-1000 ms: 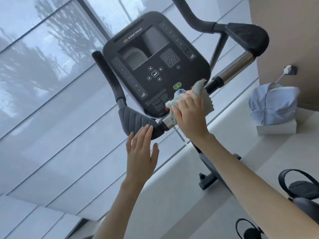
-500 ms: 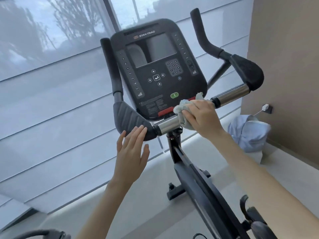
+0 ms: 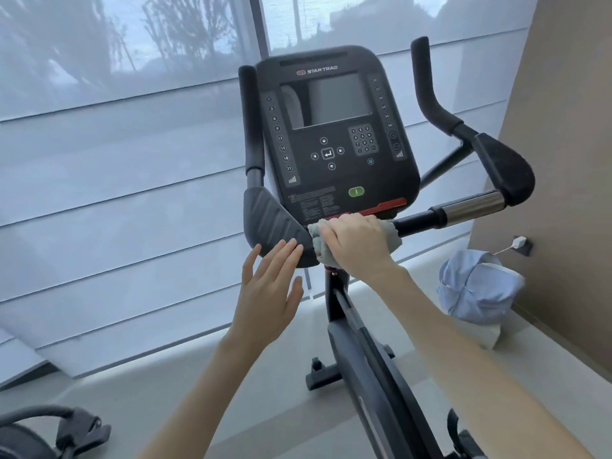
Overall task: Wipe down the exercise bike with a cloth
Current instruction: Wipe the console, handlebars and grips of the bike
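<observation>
Cloth: soft napped fabric, pale grey, matt.
Console: black plastic with a matt face.
Screen: smooth, glossy, showing reflections.
Elbow pad: black, matt, ribbed moulding, rubbery in look.
Upright grip: black, dull, foam-like covering.
Handlebar sleeve: polished metal, bright and smooth.
Exercise bike frame: black, smooth, with a slight sheen.
Window blind: translucent woven fabric, matt.
Bundle: pale blue fabric, crumpled.

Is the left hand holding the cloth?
No, the right hand grips the cloth on the bar; the left hand is open.
</observation>
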Demonstrator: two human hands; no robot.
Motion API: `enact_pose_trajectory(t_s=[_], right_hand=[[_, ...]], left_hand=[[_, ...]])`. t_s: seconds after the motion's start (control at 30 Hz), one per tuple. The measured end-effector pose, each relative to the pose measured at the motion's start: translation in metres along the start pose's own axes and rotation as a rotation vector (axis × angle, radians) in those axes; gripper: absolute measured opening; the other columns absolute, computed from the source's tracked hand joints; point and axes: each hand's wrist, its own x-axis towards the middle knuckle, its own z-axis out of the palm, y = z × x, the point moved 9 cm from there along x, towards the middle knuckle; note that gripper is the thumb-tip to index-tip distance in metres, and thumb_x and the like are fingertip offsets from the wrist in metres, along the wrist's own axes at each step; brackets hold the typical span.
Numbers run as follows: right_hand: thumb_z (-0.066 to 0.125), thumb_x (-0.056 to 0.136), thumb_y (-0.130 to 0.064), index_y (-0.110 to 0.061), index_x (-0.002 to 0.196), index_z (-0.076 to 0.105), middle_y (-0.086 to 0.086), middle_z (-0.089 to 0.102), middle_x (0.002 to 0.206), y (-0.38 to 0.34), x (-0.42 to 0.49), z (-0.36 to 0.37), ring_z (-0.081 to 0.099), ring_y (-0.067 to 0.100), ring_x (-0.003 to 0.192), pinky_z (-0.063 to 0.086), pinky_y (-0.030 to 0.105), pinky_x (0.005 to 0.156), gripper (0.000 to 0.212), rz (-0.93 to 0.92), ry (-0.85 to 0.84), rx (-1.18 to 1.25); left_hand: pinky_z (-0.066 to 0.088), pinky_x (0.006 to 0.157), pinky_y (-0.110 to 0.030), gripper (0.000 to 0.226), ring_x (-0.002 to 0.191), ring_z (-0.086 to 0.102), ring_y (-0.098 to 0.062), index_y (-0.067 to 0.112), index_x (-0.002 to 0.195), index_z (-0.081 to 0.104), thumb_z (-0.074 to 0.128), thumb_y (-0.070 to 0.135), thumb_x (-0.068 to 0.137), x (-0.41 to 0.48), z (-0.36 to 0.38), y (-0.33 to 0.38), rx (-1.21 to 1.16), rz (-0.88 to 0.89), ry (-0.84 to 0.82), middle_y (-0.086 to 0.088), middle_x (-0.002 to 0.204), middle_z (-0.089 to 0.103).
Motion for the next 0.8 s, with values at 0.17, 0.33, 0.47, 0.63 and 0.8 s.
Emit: enact_pose_trajectory(t_s=[0.17, 0.33, 0.47, 0.63, 0.8], right_hand=[[0.037, 0.1, -0.026, -0.002, 0.082, 0.06, 0.012, 0.062, 0.08, -0.006, 0.015, -0.018, 0.058, 0.029, 0.079, 0.045, 0.046, 0.08, 0.037, 0.127, 0.121, 0.616], [0.038, 0.101, -0.03, -0.01, 0.107, 0.062, 0.005, 0.061, 0.101, -0.056, 0.055, -0.018, 0.055, 0.026, 0.1, 0.041, 0.046, 0.092, 0.032, -0.017, -0.03, 0.824], [0.039, 0.096, -0.047, -0.028, 0.137, 0.044, 0.002, 0.036, 0.147, -0.099, 0.051, 0.024, 0.026, 0.025, 0.136, 0.032, 0.044, 0.105, 0.045, -0.207, -0.275, 0.386], [0.041, 0.096, -0.046, -0.028, 0.139, 0.043, 0.007, 0.036, 0.149, -0.102, 0.023, 0.019, 0.028, 0.028, 0.139, 0.036, 0.045, 0.104, 0.047, -0.322, -0.148, 0.143], [0.059, 0.088, -0.035, -0.019, 0.125, 0.061, 0.012, 0.057, 0.13, -0.094, -0.012, 0.001, 0.053, 0.032, 0.121, 0.049, 0.048, 0.092, 0.04, -0.474, 0.073, 0.108]], left_hand=[[0.023, 0.113, -0.048, 0.042, 0.125, 0.051, -0.022, 0.004, 0.129, 0.054, 0.039, 0.022, 0.094, -0.015, -0.02, -0.024, -0.031, -0.035, 0.087, -0.008, 0.133, 0.056], [0.025, 0.113, -0.049, 0.043, 0.125, 0.047, -0.023, 0.001, 0.13, 0.052, 0.04, 0.02, 0.093, -0.028, -0.036, -0.057, -0.01, -0.131, 0.152, -0.01, 0.132, 0.055], [0.023, 0.113, -0.048, 0.046, 0.127, 0.044, -0.023, 0.001, 0.134, 0.046, 0.041, 0.021, 0.093, -0.036, -0.039, -0.073, -0.022, -0.182, 0.186, -0.011, 0.133, 0.054], [0.022, 0.114, -0.047, 0.047, 0.129, 0.042, -0.024, 0.001, 0.135, 0.043, 0.041, 0.02, 0.092, -0.038, -0.038, -0.074, -0.045, -0.19, 0.188, -0.012, 0.133, 0.052], [0.021, 0.115, -0.046, 0.048, 0.13, 0.041, -0.024, 0.002, 0.136, 0.042, 0.041, 0.021, 0.092, -0.032, -0.034, -0.063, -0.077, -0.169, 0.182, -0.011, 0.136, 0.05]])
